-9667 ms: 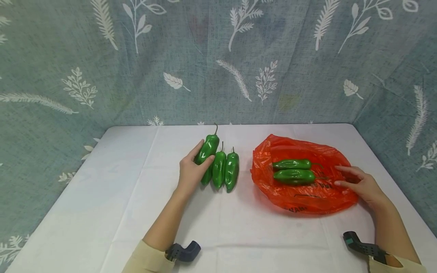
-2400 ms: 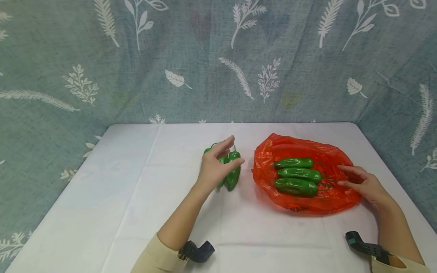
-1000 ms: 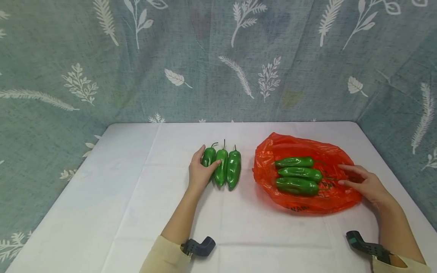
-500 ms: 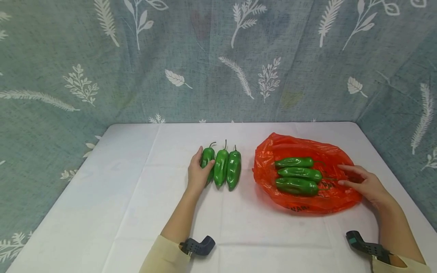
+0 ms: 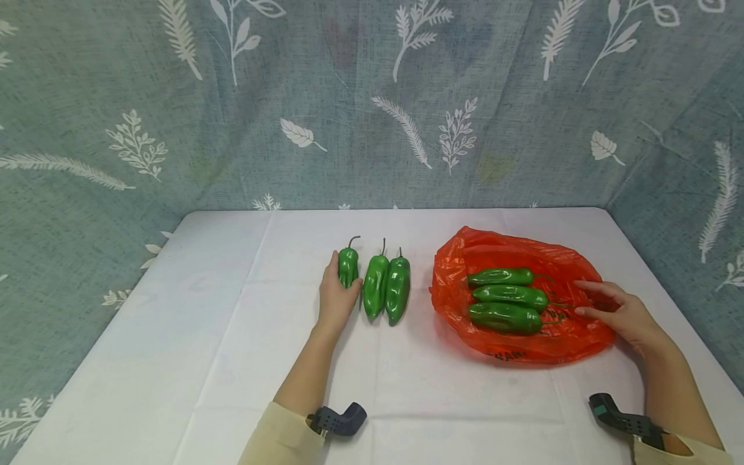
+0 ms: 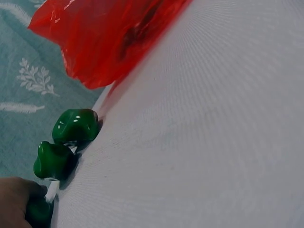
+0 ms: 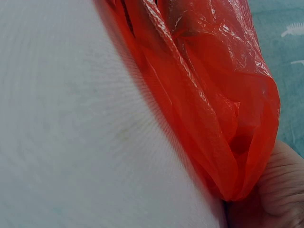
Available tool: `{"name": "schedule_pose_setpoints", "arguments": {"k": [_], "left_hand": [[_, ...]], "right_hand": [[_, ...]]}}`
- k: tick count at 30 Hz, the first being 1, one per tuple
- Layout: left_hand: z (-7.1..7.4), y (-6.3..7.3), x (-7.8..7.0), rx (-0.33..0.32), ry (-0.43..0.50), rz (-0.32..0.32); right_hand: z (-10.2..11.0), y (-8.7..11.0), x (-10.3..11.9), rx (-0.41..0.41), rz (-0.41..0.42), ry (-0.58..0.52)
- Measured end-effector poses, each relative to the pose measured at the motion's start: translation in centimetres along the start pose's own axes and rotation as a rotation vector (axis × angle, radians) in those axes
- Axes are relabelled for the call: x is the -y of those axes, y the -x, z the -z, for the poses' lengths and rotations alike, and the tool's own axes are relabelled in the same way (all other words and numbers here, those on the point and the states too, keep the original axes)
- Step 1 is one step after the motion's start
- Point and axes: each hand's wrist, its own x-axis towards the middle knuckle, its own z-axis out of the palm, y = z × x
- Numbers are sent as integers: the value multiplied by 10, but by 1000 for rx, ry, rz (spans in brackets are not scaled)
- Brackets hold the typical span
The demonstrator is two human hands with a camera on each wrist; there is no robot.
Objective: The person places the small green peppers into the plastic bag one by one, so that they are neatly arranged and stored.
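Observation:
In the head view my left hand (image 5: 337, 298) grips a glossy green chili pepper (image 5: 348, 266), thumb on its right side and fingers along its left. Its curved stem points to the back. Two similar peppers, a middle one (image 5: 375, 287) and a right one (image 5: 398, 289), lie side by side just right of it. The left wrist view shows the held pepper (image 6: 40, 212) partly behind the hand. My right hand (image 5: 624, 316) rests on the right rim of a red plastic bag (image 5: 459, 323), thumb and fingers apart. Several peppers (image 5: 506, 318) lie in the bag, stems toward that hand.
A white cloth (image 5: 465, 413) covers the table. Behind and beside it hangs a grey-green curtain (image 5: 349, 168) with white leaf prints. Each wrist carries a dark camera mount, the left one (image 5: 340, 420) and the right one (image 5: 624, 421).
Since 9.7 s ago, one more pepper lies in the bag. In the last second my left hand drew the leftmost pepper slightly left, away from the other two. My right hand stayed at the bag's rim.

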Motion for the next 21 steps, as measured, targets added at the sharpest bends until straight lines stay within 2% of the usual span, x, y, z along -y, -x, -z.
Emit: {"name": "schedule_pose_setpoints", "arguments": {"k": [7,21], "left_hand": [[1,1,0,-23,14,-27],[2,1,0,-25,25,-36]], "right_hand": [[1,0,0,-5,15,44],[1,0,0,0,-2,27]]}}
